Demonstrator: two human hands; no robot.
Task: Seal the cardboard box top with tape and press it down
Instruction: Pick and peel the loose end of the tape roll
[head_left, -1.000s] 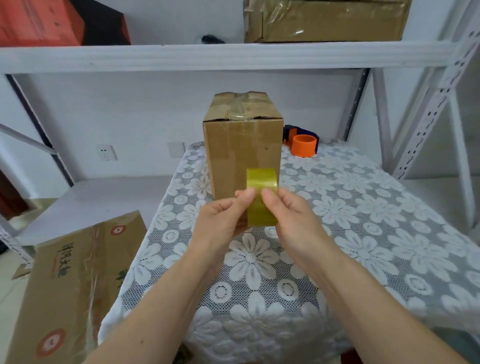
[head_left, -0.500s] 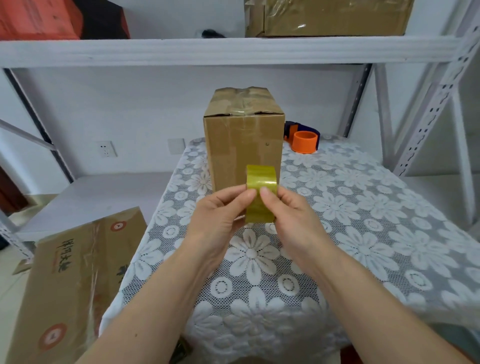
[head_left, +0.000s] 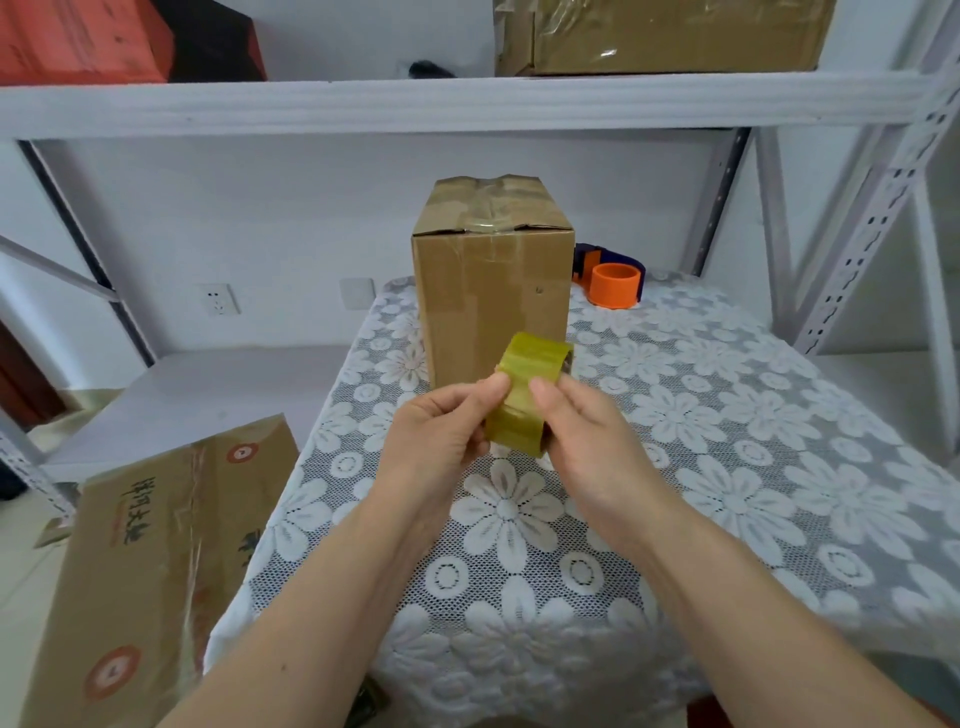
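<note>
Now a yellowish tape roll (head_left: 530, 395) is held just in front of the cardboard box (head_left: 493, 291), above the lace-covered counter (head_left: 727, 467). It is pinched by the left hand (head_left: 436, 441) and the right hand (head_left: 582, 441), whose fingers are curled round it from either side. The box is stood upright on the counter, its top flaps closed under clear tape. An orange tape dispenser (head_left: 613, 283) is seen just behind the box.

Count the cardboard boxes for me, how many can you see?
3: a tall brown cardboard box upright on the lace-covered table, a printed brown cardboard box leaning on the floor at left, and a taped brown cardboard box on the top shelf. Others may be hidden.
</note>
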